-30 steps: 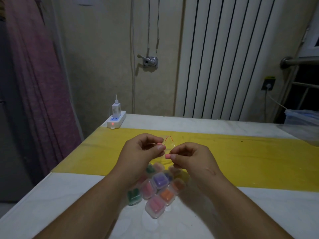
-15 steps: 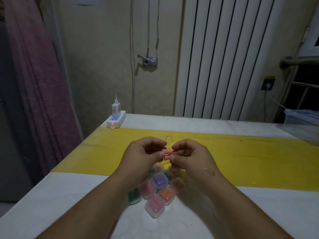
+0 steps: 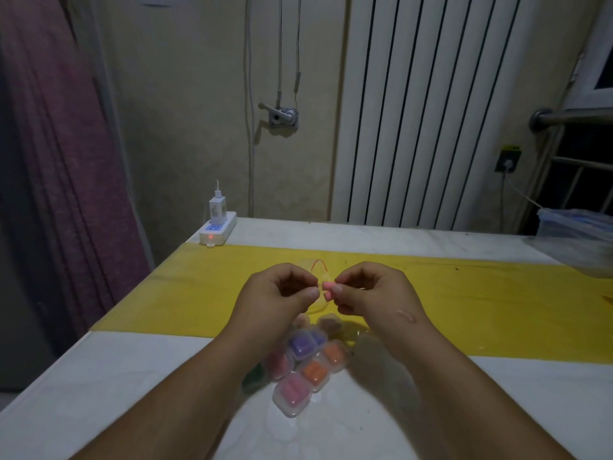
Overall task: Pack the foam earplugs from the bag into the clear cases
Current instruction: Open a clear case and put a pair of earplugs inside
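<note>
Above the table, my right hand (image 3: pixel 371 295) pinches pink foam earplugs (image 3: pixel 328 289) between thumb and fingers. My left hand (image 3: pixel 278 295) faces it, fingertips closed on a thin clear bag (image 3: pixel 321 277) with a red line near its top; the bag is hard to make out. Under my wrists lies a cluster of clear cases (image 3: pixel 303 363) holding purple, orange, pink and green earplugs; my forearms hide part of it.
The table has a white top (image 3: pixel 109 393) crossed by a yellow band (image 3: pixel 497 303). A white power strip with a charger (image 3: pixel 217 227) sits at the far left corner. A clear plastic box (image 3: pixel 577 234) stands at the far right. A radiator and wall lie behind.
My hands moved together half a second ago, then eased slightly apart. The pink earplugs now show more plainly at my right fingertips.
</note>
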`<state>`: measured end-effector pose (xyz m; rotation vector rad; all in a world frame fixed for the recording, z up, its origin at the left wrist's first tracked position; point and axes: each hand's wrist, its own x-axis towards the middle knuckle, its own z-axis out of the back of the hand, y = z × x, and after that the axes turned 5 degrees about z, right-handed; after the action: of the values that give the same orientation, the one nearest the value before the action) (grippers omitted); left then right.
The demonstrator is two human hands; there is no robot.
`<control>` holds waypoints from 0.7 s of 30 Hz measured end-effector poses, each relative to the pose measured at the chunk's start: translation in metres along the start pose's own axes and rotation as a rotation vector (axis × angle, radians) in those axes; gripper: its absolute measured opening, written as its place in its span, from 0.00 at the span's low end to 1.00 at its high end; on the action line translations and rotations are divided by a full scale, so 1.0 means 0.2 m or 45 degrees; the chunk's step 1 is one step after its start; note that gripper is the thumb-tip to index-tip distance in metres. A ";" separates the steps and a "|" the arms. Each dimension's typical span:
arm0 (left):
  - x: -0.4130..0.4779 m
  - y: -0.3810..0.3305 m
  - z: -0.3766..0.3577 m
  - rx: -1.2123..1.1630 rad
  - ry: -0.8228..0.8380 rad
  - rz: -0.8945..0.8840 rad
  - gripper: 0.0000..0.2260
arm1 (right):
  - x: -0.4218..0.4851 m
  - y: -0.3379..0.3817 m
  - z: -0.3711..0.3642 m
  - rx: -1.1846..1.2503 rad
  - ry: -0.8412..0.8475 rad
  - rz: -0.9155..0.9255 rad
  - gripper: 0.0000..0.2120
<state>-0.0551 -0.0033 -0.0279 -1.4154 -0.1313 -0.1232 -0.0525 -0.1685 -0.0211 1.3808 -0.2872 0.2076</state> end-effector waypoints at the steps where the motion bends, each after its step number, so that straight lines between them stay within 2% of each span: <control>1: 0.00 0.00 -0.01 0.009 -0.015 -0.010 0.06 | 0.01 0.00 0.02 -0.004 -0.015 0.001 0.06; 5: -0.01 0.00 -0.05 0.174 0.013 -0.113 0.05 | 0.06 -0.02 0.11 0.025 -0.039 -0.081 0.09; 10: -0.05 0.01 -0.12 0.777 0.169 -0.459 0.00 | 0.08 -0.06 0.17 -0.180 -0.024 -0.104 0.06; 14: -0.08 0.00 -0.16 1.274 0.290 -0.820 0.12 | 0.09 -0.07 0.21 -0.302 -0.040 -0.098 0.06; 21: -0.14 0.03 -0.24 1.327 0.624 -1.049 0.15 | 0.10 -0.10 0.19 -0.353 -0.018 -0.118 0.07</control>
<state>-0.0811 -0.0495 -0.0446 -0.1995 -0.3094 -0.9308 -0.0302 -0.2093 -0.0279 1.1183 -0.2527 0.0772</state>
